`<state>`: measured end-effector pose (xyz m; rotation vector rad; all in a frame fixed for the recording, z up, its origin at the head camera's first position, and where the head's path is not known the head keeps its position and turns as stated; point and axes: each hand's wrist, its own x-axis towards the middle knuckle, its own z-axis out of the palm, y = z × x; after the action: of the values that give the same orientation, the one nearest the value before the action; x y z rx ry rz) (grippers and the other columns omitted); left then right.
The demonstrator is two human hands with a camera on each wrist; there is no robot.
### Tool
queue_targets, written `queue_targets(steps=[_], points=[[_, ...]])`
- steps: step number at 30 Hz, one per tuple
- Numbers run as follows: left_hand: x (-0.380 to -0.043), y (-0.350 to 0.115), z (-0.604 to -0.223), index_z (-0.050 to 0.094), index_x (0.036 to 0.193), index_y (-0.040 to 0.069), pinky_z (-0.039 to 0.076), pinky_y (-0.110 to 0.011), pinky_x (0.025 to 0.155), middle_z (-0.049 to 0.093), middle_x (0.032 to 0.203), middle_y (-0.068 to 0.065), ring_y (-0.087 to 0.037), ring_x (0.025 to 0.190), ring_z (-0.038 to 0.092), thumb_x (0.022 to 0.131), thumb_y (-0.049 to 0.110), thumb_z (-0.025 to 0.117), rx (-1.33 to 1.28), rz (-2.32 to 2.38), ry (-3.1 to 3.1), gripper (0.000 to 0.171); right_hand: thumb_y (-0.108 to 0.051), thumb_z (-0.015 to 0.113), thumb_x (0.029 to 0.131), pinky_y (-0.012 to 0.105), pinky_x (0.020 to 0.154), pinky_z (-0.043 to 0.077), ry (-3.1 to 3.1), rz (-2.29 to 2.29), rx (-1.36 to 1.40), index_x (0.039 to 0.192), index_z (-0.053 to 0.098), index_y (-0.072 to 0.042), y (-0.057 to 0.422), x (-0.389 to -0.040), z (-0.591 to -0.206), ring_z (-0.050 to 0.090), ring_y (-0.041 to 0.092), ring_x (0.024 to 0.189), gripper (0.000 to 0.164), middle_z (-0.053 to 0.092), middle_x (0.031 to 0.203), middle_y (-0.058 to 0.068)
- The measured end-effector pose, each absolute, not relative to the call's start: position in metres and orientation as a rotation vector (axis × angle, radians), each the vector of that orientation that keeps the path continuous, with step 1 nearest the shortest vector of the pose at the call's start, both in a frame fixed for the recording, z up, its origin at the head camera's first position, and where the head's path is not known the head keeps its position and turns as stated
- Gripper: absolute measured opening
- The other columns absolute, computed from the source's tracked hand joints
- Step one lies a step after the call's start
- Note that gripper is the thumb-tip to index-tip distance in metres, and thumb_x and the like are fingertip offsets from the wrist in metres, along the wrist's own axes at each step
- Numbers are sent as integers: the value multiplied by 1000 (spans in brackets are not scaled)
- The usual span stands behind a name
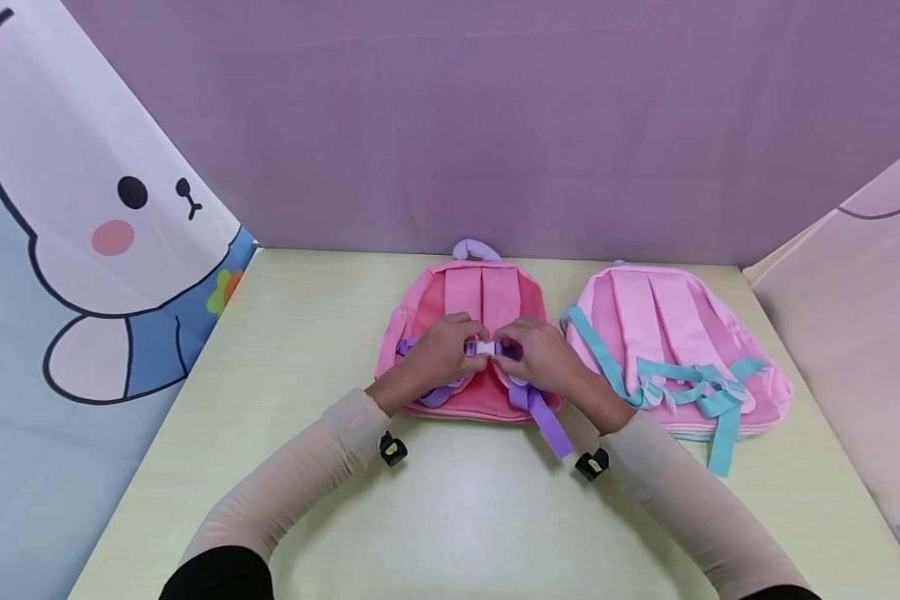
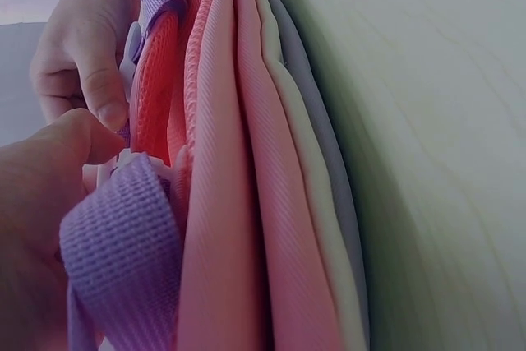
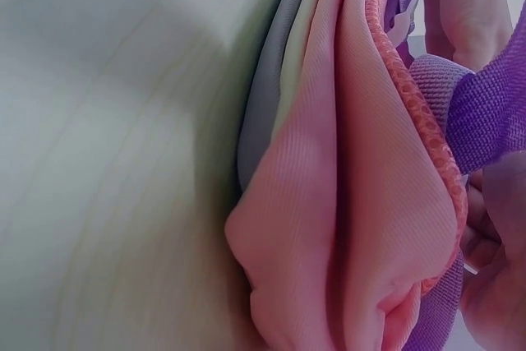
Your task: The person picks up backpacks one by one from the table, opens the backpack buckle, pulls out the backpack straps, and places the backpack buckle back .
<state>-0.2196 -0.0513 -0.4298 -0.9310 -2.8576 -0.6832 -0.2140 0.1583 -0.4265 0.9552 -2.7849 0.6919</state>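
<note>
Left hand [image 1: 444,348]: fingers curled, pinching the left end of a buckle [image 1: 484,347]. Right hand [image 1: 538,357]: fingers likewise curled, pinching its right end. Buckle: white, purple webbing at both ends, lying across the middle of the coral bag — whether its halves are fully locked cannot be told, the fingertips covering the ends.

Coral bag [image 1: 491,400]: mesh back up, lying at the far middle of the table. Two padded straps [image 1: 462,292] run down from its far end; a lilac handle [image 1: 477,249] arches there. One purple strap tail [image 1: 551,427] trails over the near right edge.

Pink bag [image 1: 761,387]: just right of the coral one, back up, with turquoise webbing [image 1: 726,404] knotted across its near part — one tail reaching past the near edge.

Sleeves [image 1: 300,475]: beige, both forearms; a small black camera at each wrist.

Table [image 1: 465,517]: pale, faintly grained. Far side: a purple cloth [image 1: 480,125]. Left: a blue panel with a white cartoon animal [image 1: 67,167]. Right: a pale pink panel [image 1: 855,317].
</note>
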Motion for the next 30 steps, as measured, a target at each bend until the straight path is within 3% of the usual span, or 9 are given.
queue_targets(steps=[14,30], points=[[-221,-48,-432,73,110,15,55,-28,85,67,99,0,-13,89,58,87,25,76,-937,-701,-2856,24,-23,78,88,35,78,57,-2785,686,985,113,74,-8,158,-214,-427,63,18,86,30,72,99,6],[-217,-46,-431,73,112,12,52,-22,75,63,96,1,-11,85,55,89,21,74,-866,-759,-2901,25,-21,79,87,35,77,58,-2763,697,981,110,74,-7,155,-213,-429,63,18,85,28,72,98,7]])
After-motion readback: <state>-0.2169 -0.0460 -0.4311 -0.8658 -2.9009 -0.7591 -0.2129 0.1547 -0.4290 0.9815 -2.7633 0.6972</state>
